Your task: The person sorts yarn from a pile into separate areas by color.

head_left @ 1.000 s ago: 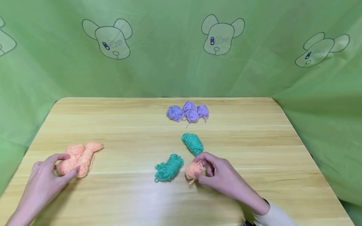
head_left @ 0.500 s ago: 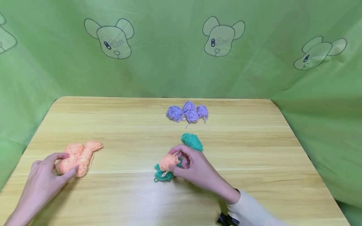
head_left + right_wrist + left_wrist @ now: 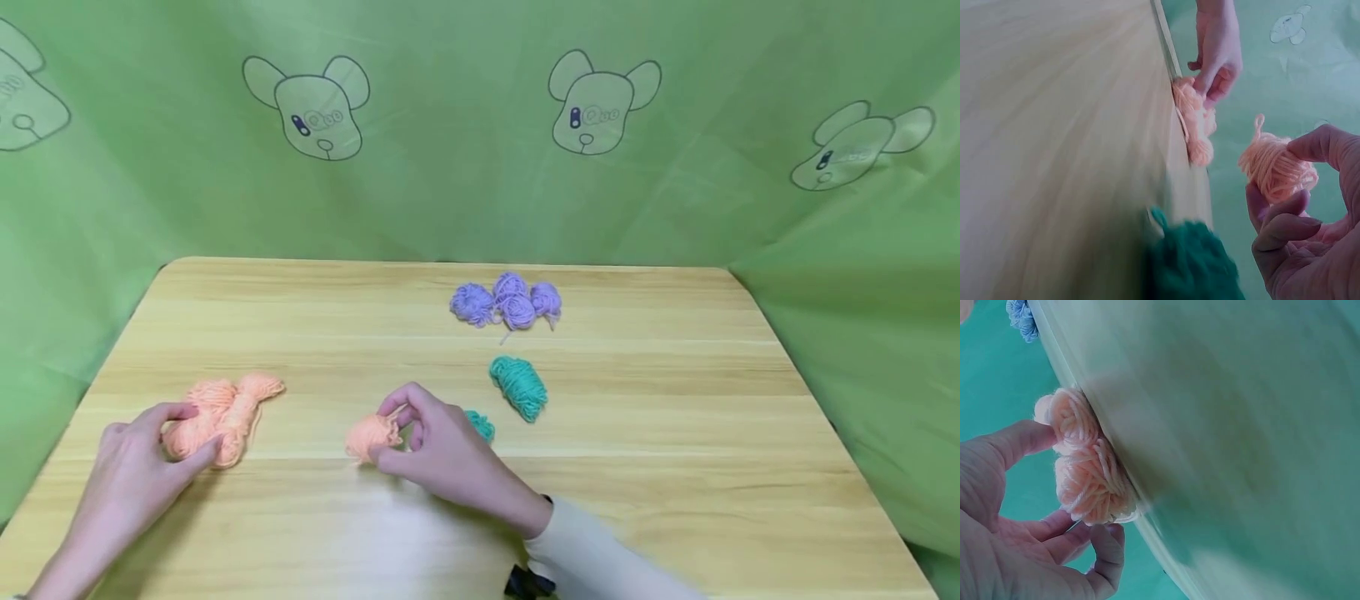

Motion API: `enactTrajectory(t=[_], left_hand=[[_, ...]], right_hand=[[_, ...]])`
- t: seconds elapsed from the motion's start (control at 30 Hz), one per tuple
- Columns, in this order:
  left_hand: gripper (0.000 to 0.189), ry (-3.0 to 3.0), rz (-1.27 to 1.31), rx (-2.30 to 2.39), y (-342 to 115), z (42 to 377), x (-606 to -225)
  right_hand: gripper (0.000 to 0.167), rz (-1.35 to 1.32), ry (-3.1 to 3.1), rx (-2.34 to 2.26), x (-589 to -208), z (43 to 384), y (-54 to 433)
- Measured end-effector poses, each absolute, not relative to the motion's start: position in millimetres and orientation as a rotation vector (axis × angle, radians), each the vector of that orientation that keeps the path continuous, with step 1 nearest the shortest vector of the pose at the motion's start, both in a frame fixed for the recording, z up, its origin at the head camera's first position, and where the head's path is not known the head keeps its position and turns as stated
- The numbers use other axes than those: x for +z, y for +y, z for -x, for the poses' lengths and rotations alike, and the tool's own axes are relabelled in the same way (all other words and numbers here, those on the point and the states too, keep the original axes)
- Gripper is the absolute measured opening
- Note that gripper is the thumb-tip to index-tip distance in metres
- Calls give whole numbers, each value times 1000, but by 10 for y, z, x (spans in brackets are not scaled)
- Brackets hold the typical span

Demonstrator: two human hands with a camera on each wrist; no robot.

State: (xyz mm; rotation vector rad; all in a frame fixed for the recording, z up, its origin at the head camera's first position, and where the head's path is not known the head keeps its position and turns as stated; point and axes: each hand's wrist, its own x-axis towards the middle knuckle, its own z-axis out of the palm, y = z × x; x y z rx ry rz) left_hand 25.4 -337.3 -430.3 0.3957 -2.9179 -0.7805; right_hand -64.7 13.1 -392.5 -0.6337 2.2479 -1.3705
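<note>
My left hand [image 3: 138, 471] grips a cluster of peach yarn skeins [image 3: 238, 417] lying on the left of the table, thumb on one side and fingers on the other. In the left wrist view the thumb presses one peach ball [image 3: 1074, 419] and curled fingers touch the ball [image 3: 1094, 484] beside it. My right hand [image 3: 450, 454] pinches a single peach yarn ball [image 3: 1277, 169] between thumb and fingers, held up off the table in the right wrist view. Behind that hand, a green skein [image 3: 480, 425] is mostly hidden in the head view.
A second green skein [image 3: 519, 388] lies right of centre. Several purple yarn balls [image 3: 516, 302] sit bunched near the back edge of the wooden table [image 3: 675, 467]. A green curtain [image 3: 465, 183] with printed animal heads surrounds the table.
My right hand has carried the peach ball leftward, from beside the green skeins, over the nearer one, towards the peach cluster. The left hand stays on the cluster.
</note>
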Motion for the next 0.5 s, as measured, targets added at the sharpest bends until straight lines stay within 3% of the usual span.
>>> enactTrajectory(t=[0.5], left_hand=[[60,-2928,-388,-791,-3389,-217,-4317]], right_hand=[[46,375,2276,-1340,-4070,520,-720]])
